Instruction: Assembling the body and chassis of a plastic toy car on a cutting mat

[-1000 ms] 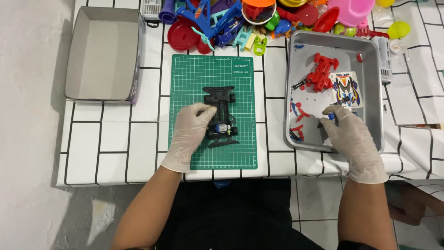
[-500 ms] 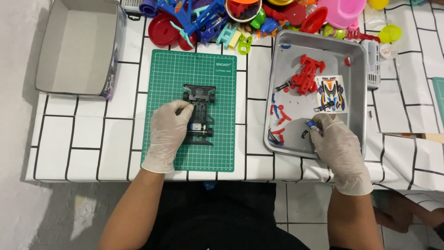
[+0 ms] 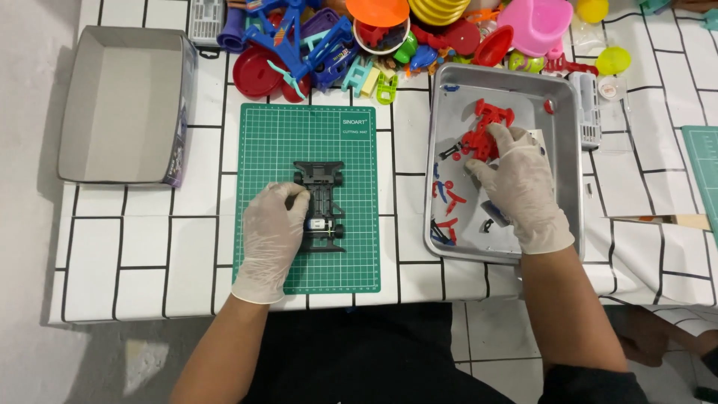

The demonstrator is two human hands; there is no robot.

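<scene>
A black toy car chassis (image 3: 323,203) lies on a green cutting mat (image 3: 308,142). My left hand (image 3: 274,236), in a white glove, rests on the mat with its fingers against the chassis's left side. My right hand (image 3: 517,187), also gloved, reaches into a metal tray (image 3: 557,97) and its fingertips touch a red plastic part (image 3: 484,129); whether it grips the part is unclear. Small red, blue and black parts (image 3: 446,196) lie on the tray's left side. My right hand covers the sticker sheet in the tray.
An open grey cardboard box (image 3: 123,105) stands at the left. A heap of colourful plastic toys (image 3: 389,37) fills the table's far edge. A small grey ribbed piece (image 3: 589,112) lies beside the tray. Another green mat (image 3: 703,172) shows at the right edge.
My right hand has moved from the tray's near corner up to the red part in its middle. My left hand stays at the chassis.
</scene>
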